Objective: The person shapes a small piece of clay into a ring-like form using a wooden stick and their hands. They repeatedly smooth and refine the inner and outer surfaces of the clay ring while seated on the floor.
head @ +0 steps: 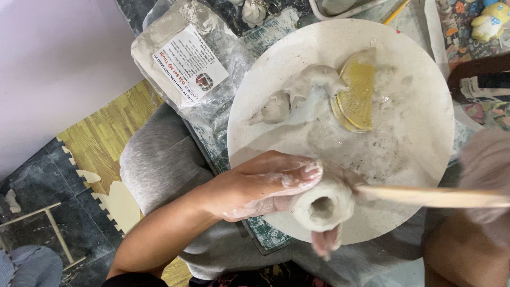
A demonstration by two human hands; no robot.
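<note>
1. Left hand [260,186]: grip closed around a small hollow clay piece [323,204], thumb on top, fingers wrapped under and behind; one fingertip shows below the piece; skin smeared with wet clay.
2. Clay piece: pale grey, rounded, with a dark round hole facing the camera; held at the near edge of the round white board [419,143], just above it.
3. Right hand [486,180]: blurred at the right edge of the frame; grip looks closed on a wooden stick [430,196], but the fingers are too blurred to be sure; stick lies almost level, its tip touching the right side of the clay piece.
4. Board: round, white, streaked with clay slip; sits on a green cutting mat [268,234] on the table, over the person's lap in grey trousers [159,159].
5. On the far half of the board: a grey clay figure [303,90] with a lumpy, elongated shape; just right of it, touching, a yellow sponge [358,93], wet and clay-rimmed.
6. Far left of the board: a clear plastic bag of clay [180,58] with a white label; it lies tilted, partly over the table edge.
7. Far right corner: a small yellow figurine [491,21]; below it a dark brown curved object [478,74], kind unclear.
8. Left: wood-pattern and dark foam floor tiles [101,138]; white wall beyond.
</note>
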